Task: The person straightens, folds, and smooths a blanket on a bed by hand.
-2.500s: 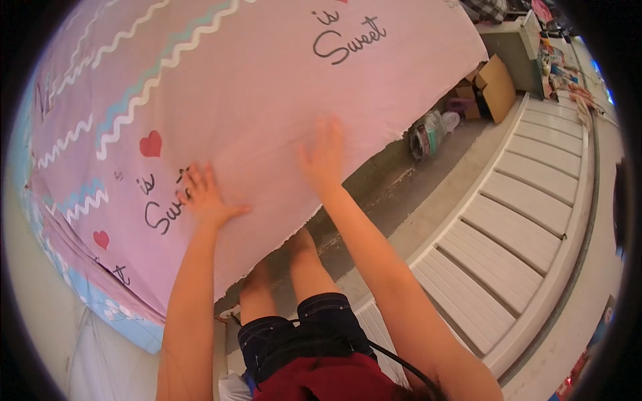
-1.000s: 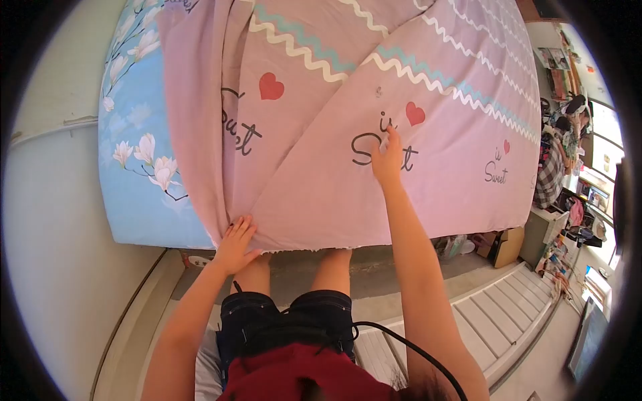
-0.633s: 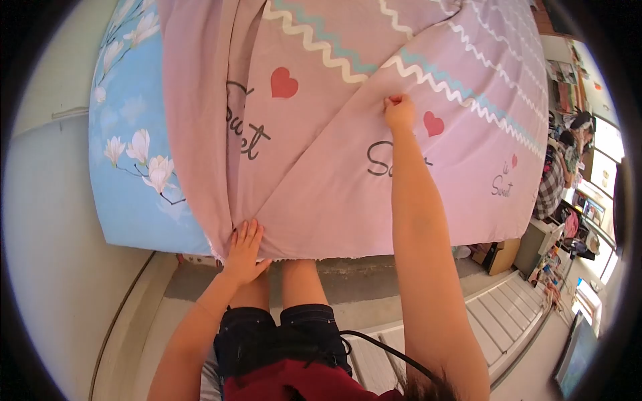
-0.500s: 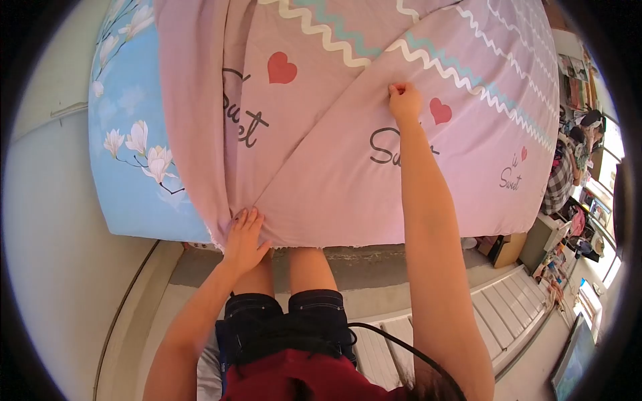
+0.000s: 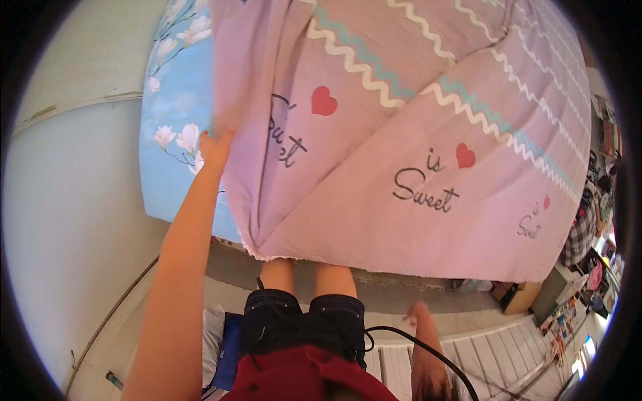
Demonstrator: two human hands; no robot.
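A pink bed sheet (image 5: 374,200) with red hearts, wavy stripes and the words "is Sweet" covers most of the bed, with diagonal folds running across it. To its left, a blue bed cover (image 5: 177,113) with white magnolias shows. My left hand (image 5: 215,150) reaches forward to the pink sheet's left edge, which its fingers appear to grip; the cloth there is blurred. Low on the right, beside my body and off the bed, my right hand (image 5: 418,315) hangs with loosely parted fingers and nothing in it. It is slightly smeared by motion.
A pale wall (image 5: 73,180) runs along the left. White slatted boards (image 5: 488,354) lie on the floor at the right. Beyond the bed's right end are a cardboard box (image 5: 521,297) and cluttered belongings. A black cable (image 5: 428,347) curves near my right arm.
My left hand has moved from the near corner forward along the sheet's left edge. My right hand has left the sheet and dropped to my side. The view has shifted left.
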